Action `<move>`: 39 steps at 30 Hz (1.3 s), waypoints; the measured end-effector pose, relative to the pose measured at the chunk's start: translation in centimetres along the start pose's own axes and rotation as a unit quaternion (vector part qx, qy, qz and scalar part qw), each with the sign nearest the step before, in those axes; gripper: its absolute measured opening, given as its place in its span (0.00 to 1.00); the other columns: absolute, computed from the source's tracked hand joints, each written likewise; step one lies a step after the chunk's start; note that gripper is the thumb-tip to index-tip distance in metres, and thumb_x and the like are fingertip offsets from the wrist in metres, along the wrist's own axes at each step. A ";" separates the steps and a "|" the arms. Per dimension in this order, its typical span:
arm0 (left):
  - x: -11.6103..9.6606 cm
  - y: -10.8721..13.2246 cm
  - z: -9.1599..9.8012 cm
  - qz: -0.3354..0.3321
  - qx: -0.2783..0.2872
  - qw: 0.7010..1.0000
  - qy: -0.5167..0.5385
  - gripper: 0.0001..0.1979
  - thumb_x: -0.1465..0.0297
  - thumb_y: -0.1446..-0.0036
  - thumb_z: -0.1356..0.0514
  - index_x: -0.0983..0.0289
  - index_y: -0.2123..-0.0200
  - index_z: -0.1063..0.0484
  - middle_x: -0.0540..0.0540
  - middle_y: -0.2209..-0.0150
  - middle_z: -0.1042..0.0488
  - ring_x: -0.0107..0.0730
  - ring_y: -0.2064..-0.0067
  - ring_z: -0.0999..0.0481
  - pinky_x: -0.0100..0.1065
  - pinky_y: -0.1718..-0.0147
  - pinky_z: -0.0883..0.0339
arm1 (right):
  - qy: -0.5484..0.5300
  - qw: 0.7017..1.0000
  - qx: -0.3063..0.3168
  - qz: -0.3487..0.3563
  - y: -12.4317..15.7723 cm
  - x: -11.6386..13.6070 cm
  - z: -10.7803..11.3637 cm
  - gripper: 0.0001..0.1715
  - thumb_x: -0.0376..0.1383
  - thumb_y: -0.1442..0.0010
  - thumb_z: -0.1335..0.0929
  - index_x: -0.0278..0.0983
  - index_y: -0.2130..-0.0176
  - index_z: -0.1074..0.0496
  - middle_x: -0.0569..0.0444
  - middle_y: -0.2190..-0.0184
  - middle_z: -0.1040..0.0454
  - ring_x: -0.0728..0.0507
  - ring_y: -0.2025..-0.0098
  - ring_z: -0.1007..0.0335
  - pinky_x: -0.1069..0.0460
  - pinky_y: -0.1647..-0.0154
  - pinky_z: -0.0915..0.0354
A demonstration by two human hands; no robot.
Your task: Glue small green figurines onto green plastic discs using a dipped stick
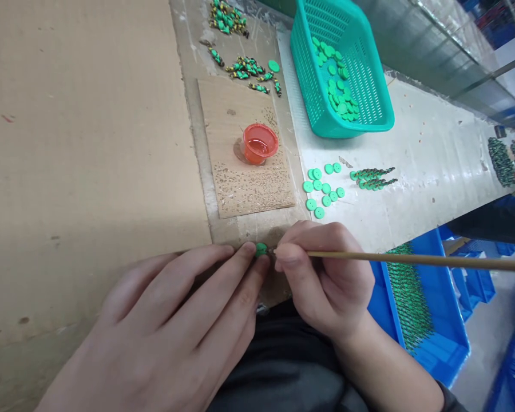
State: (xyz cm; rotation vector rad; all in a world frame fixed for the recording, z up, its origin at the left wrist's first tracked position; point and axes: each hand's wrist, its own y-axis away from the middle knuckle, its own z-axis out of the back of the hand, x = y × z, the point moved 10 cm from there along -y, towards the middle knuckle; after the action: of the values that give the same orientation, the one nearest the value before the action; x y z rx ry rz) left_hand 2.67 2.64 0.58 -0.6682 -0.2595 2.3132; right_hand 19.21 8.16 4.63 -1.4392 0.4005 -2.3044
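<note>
green disc [261, 249] | left hand [184, 320] pinching it | right hand [326, 274] gripping stick [412, 260] | cardboard bench [90, 143]

- Left hand [175, 326]: bare; long, slender fingers; nails cut short and plain.
- Right hand [326, 280]: bare; thumbnail short, rounded and plain.
- Right forearm: bare along its visible length, ending in the edge of a dark sleeve [450, 400].
- Body: dark grey garment [283, 366] of smooth fabric with soft folds.
</note>
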 end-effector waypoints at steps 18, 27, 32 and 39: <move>0.1 -0.7 0.3 0.022 -0.045 0.999 -0.013 0.30 0.59 0.18 0.38 0.55 0.18 0.30 0.55 0.33 0.14 0.51 0.34 0.19 0.53 0.32 0.33 | 0.039 0.992 -0.114 0.041 -5.9 0.7 4.1 0.06 0.35 0.21 0.23 0.42 0.56 0.20 0.59 0.64 0.19 0.49 0.65 0.22 0.51 0.62 0.25; -0.4 -1.2 0.6 -0.034 -0.085 0.995 -0.029 0.20 0.64 0.20 0.36 0.60 0.31 0.17 0.56 0.33 0.13 0.50 0.34 0.20 0.53 0.32 0.36 | 0.115 0.989 -0.017 0.091 -12.3 -1.1 0.3 0.22 0.37 0.19 0.26 0.41 0.66 0.31 0.60 0.68 0.25 0.50 0.69 0.31 0.51 0.64 0.34; -0.5 -1.8 1.4 -0.037 -0.109 0.993 -0.028 0.19 0.66 0.22 0.36 0.62 0.34 0.16 0.55 0.37 0.11 0.47 0.38 0.19 0.51 0.36 0.35 | 0.125 0.987 -0.013 0.097 -12.3 -1.7 -0.2 0.23 0.36 0.19 0.27 0.41 0.67 0.33 0.60 0.68 0.26 0.50 0.68 0.33 0.52 0.63 0.36; -0.4 -1.9 1.2 -0.037 -0.122 0.992 -0.027 0.18 0.67 0.22 0.36 0.61 0.35 0.16 0.56 0.38 0.11 0.47 0.39 0.19 0.49 0.35 0.35 | 0.141 0.983 -0.009 0.115 -12.3 -1.7 -0.6 0.20 0.36 0.18 0.27 0.41 0.65 0.29 0.60 0.67 0.24 0.49 0.68 0.32 0.52 0.61 0.33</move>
State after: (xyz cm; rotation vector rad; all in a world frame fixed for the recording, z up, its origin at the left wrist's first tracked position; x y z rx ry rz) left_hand 3.34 3.78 2.46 -0.7024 -0.5890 2.2510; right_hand 17.16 19.81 8.43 -1.0136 0.6344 -2.3190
